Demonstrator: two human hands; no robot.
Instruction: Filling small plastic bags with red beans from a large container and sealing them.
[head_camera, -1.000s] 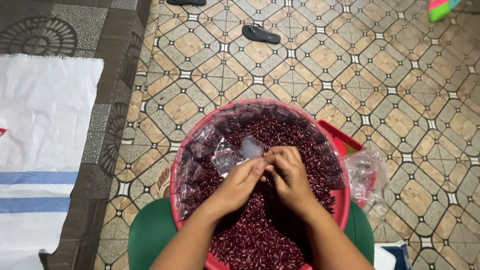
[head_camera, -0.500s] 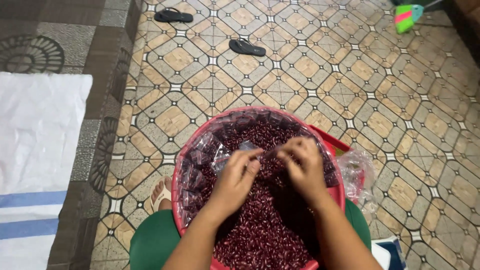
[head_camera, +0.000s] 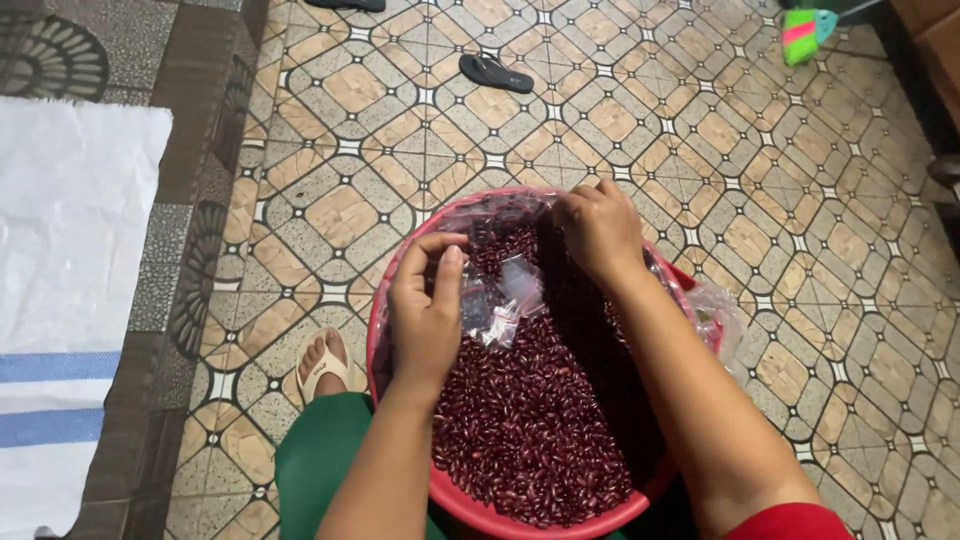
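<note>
While we look down from the head camera, the far left shows a white woven sack with blue stripes lying flat on a dark patterned floor border. Next to it starts the tiled floor, beige tiles set in a diamond pattern. Lower down, our foot in a pale sandal rests on the tiles, just beside the basin, and our green-clad knee sits below it.

Our left hand hovers over the left rim of the red basin; its grip is closed, thumb and fingers pinched on the edge of a small clear plastic bag. That bag lies crumpled on the dark red kidney beans, just to the right of the pinching fingertips and touching them. The beans fill the basin nearly to its rim, and the basin rests against our lap.

Further right, our right hand is curled knuckles-up at the far rim of the basin, fingers bent down into the clear plastic sheeting there; we cannot tell whether its grip is holding anything. More crumpled clear plastic bulges over the basin's right edge.

Far up the floor lies a black flip-flop, and at the upper right corner a green and pink object.
</note>
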